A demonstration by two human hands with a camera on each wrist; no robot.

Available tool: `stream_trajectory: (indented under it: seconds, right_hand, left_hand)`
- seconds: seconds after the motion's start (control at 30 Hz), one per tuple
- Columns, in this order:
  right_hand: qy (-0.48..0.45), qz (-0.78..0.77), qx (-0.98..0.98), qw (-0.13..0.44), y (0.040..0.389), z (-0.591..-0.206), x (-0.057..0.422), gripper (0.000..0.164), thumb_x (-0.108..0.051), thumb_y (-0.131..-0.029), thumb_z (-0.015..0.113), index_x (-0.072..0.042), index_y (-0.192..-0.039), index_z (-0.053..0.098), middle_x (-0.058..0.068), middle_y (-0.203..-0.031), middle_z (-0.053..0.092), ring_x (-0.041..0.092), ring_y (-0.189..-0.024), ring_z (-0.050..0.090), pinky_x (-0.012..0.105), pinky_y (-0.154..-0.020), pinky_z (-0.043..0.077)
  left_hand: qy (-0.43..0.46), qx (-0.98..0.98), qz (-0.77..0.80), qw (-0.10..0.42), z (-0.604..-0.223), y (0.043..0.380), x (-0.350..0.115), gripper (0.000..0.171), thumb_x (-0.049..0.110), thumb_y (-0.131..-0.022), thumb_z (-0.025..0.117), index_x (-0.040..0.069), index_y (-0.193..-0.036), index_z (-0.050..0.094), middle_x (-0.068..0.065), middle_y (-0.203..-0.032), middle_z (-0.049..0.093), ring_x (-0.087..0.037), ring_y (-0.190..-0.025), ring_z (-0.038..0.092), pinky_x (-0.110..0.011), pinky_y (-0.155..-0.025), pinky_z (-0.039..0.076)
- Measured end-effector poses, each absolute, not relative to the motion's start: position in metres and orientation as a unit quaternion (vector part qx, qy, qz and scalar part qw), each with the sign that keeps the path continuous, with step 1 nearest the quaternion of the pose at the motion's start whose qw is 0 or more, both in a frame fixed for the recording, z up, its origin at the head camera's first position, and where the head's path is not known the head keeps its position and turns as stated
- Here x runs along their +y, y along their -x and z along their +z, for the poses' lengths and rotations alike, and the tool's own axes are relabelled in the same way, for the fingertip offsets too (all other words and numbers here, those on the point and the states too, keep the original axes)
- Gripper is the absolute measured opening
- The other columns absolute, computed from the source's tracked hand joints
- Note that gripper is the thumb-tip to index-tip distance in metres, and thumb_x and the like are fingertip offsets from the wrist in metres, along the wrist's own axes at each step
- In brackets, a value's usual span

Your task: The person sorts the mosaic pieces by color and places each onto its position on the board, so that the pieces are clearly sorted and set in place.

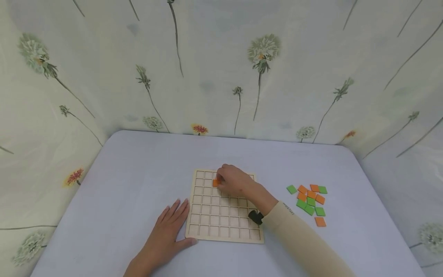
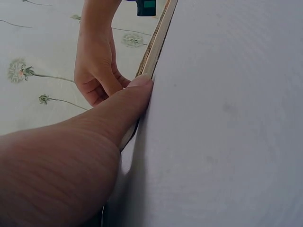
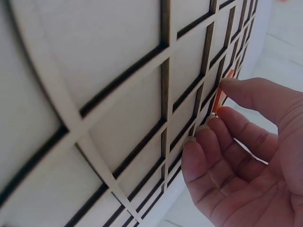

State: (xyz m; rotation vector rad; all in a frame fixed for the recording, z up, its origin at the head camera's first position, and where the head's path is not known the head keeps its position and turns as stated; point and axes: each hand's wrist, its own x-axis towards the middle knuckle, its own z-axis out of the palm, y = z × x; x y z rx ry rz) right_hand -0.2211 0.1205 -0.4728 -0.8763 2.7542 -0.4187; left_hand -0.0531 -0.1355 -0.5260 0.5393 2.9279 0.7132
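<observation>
A square wooden grid board (image 1: pixel 214 220) with raised ribs lies on the table. My right hand (image 1: pixel 232 181) is over its far part, thumb and index finger pinching an orange square tile (image 1: pixel 216 183). In the right wrist view the tile (image 3: pixel 218 100) stands tilted between those fingertips at the ribs, while the other fingers (image 3: pixel 196 156) curl beside the board. Whether it has settled into a cell cannot be seen. My left hand (image 1: pixel 165 235) lies flat along the board's left side, fingers straight. Its thumb (image 2: pixel 128 101) touches the board's near edge.
To the right of the board lie loose orange tiles (image 1: pixel 320 222) and green tiles (image 1: pixel 292 189), several of each, some overlapping. A dark device (image 1: pixel 255 217) sits at the right wrist, above the board. Flowered cloth (image 1: pixel 214 77) hangs behind the table (image 1: pixel 138 165).
</observation>
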Motion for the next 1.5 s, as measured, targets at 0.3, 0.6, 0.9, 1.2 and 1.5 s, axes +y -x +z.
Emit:
stream_trajectory:
  seconds: [0.3,0.6,0.9,1.2,1.5]
  right_hand:
    - [0.289,-0.158,0.937,0.118,0.221,-0.470,0.121,0.009,-0.012,-0.098,0.069,-0.008,-0.105,0.071,0.003,-0.101,0.064,0.019,-0.091,0.060,0.037,-0.085,0.054]
    - [0.287,-0.163,0.937,0.120,0.220,-0.471,0.123,0.013,-0.013,-0.097,0.070,-0.007,-0.108,0.072,0.003,-0.105,0.065,0.020,-0.095,0.062,0.037,-0.089,0.055]
    - [0.289,-0.166,0.934,0.127,0.213,-0.466,0.131,0.021,-0.016,-0.098,0.071,-0.005,-0.116,0.073,0.005,-0.111,0.066,0.021,-0.102,0.064,0.038,-0.094,0.055]
    - [0.280,-0.155,0.939,0.124,0.202,-0.453,0.148,0.029,-0.020,-0.098,0.073,-0.005,-0.122,0.071,0.006,-0.117,0.068,0.024,-0.111,0.065,0.040,-0.099,0.054]
    - [0.258,-0.165,0.945,0.115,0.189,-0.447,0.182,0.031,-0.023,-0.098,0.072,-0.005,-0.124,0.070,0.005,-0.119,0.068,0.023,-0.110,0.064,0.042,-0.097,0.054]
  left_hand:
    - [-0.169,0.954,0.243,0.055,-0.523,0.053,-0.134,0.103,0.058,-0.087,0.079,0.011,-0.165,0.031,0.002,-0.173,0.021,-0.022,-0.161,0.009,-0.049,-0.129,0.008]
    - [-0.167,0.956,0.237,0.054,-0.524,0.054,-0.133,0.104,0.057,-0.086,0.080,0.012,-0.166,0.031,0.002,-0.173,0.022,-0.022,-0.161,0.009,-0.050,-0.129,0.010]
    - [-0.165,0.954,0.244,0.056,-0.521,0.054,-0.132,0.104,0.057,-0.086,0.080,0.011,-0.165,0.032,0.001,-0.173,0.023,-0.023,-0.161,0.009,-0.051,-0.128,0.010]
    - [-0.169,0.954,0.243,0.046,-0.525,0.052,-0.133,0.104,0.057,-0.085,0.081,0.011,-0.165,0.032,0.002,-0.173,0.023,-0.023,-0.161,0.011,-0.051,-0.128,0.012]
    - [-0.170,0.956,0.233,0.046,-0.526,0.053,-0.134,0.105,0.058,-0.086,0.080,0.011,-0.165,0.031,0.002,-0.173,0.021,-0.021,-0.161,0.009,-0.050,-0.128,0.011]
